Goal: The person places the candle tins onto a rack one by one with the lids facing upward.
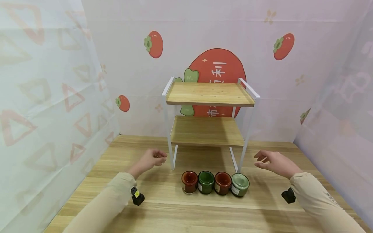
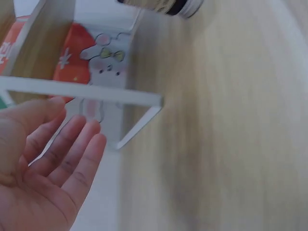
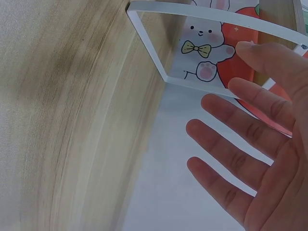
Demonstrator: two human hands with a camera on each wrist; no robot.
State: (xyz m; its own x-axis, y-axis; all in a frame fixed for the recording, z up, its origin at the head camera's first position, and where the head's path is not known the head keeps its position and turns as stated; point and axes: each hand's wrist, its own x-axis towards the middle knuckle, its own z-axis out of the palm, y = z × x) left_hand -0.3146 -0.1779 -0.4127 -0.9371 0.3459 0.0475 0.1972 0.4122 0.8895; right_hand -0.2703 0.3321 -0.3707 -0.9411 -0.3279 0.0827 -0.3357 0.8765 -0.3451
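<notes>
The left hand [image 1: 151, 159] and right hand [image 1: 276, 162], both loosely spread and empty, flank the rack [image 1: 207, 129] at eight and four o'clock, with jars [image 1: 218, 186] lined up at six, likely for easy reach.

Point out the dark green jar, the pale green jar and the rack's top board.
Dark green jar [image 1: 206, 182]: head view, middle of its top, toward the front.
Pale green jar [image 1: 240, 183]: head view, middle of its top.
Rack's top board [image 1: 210, 93]: head view, middle of its upper surface.
</notes>
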